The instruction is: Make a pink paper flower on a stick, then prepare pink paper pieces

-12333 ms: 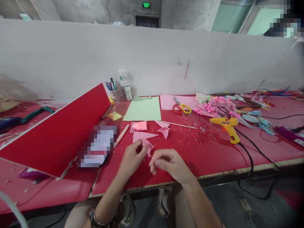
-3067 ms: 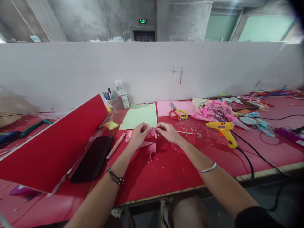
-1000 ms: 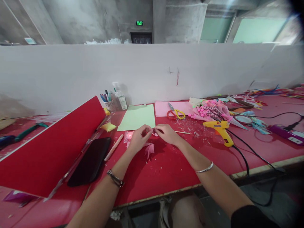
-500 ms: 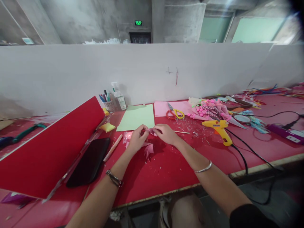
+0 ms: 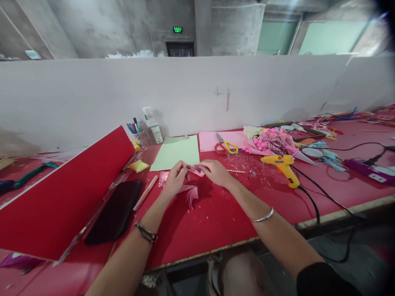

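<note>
From where I stand, a red board (image 5: 70,193) leans aslant on the left of the red table (image 5: 212,230); beside its lower edge lies a black phone (image 5: 114,211); next to that a pale stick (image 5: 145,193) rests at a slant, with a yellow packet (image 5: 138,165) behind it; the left hand (image 5: 174,180) is over the table, its fingers curled in narrowly at the near end of a small pink piece (image 5: 196,171), though I cannot tell whether they pinch it; a green sheet (image 5: 176,152) lies flat beyond, and a curled pink cutting (image 5: 191,196) lies below, nearer the person; the pink piece is between the two hands, the right hand (image 5: 216,172) holding its other end in a close pinch; red-and-yellow-handled scissors (image 5: 226,146) lie on pink paper (image 5: 206,142) behind; farther right are a heap of pink decorations (image 5: 273,142), a yellow glue gun (image 5: 284,167) and a purple power strip (image 5: 367,170).
</note>
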The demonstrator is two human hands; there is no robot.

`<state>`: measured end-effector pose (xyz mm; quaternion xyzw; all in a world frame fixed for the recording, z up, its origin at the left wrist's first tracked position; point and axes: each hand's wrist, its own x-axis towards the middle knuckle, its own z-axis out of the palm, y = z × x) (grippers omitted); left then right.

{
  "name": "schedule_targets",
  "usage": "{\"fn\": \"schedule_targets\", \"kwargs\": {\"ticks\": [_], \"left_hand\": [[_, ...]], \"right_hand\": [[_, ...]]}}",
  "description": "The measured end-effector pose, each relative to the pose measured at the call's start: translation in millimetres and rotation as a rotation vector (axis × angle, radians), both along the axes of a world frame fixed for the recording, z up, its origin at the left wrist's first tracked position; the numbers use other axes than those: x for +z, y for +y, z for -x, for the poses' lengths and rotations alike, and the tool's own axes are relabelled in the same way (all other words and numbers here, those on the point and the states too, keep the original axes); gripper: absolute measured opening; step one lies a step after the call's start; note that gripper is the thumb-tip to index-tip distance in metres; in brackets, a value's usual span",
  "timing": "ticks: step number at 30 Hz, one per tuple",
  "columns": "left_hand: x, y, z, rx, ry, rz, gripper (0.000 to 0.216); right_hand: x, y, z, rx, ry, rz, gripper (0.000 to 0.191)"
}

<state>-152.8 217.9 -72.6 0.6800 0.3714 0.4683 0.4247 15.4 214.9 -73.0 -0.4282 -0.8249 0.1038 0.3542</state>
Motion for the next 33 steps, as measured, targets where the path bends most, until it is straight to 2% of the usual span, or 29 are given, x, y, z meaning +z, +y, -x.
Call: {"fn": "schedule_targets", "kwargs": {"ticks": [3, 5, 10, 14, 20, 33], "left_hand": [[0.3, 1.5, 1.8, 0.063, -0.051, -0.011, 0.012], [-1.0, 2.7, 2.6, 0.09, 0.015, -0.05, 0.013], [-5.8, 4.0, 1.6, 0.055, 0.173, -0.088, 0.026], [-7.6, 4.2, 1.8, 0.089, 0.336, -0.179, 0.022], [-7.7, 4.2, 4.5, 0.167, 0.355, -0.213, 0.021], [-5.0, 0.6, 4.2, -0.047, 0.303, -0.116, 0.018]], "right_hand": [[-0.4, 1.3, -3.5, -0.025, 0.006, -0.004, 0.024], [-0.6, 0.9, -4.2, -0.019, 0.006, -0.006, 0.023], [-0.8, -1.7, -2.4, 0.012, -0.004, 0.013, 0.016], [-1.1, -3.0, -0.4, 0.018, -0.005, 0.044, 0.016], [0.8, -3.8, 1.5, 0.046, 0.007, 0.029, 0.025], [-0.5, -2.6, 2.4, 0.135, 0.034, -0.012, 0.02]]}}
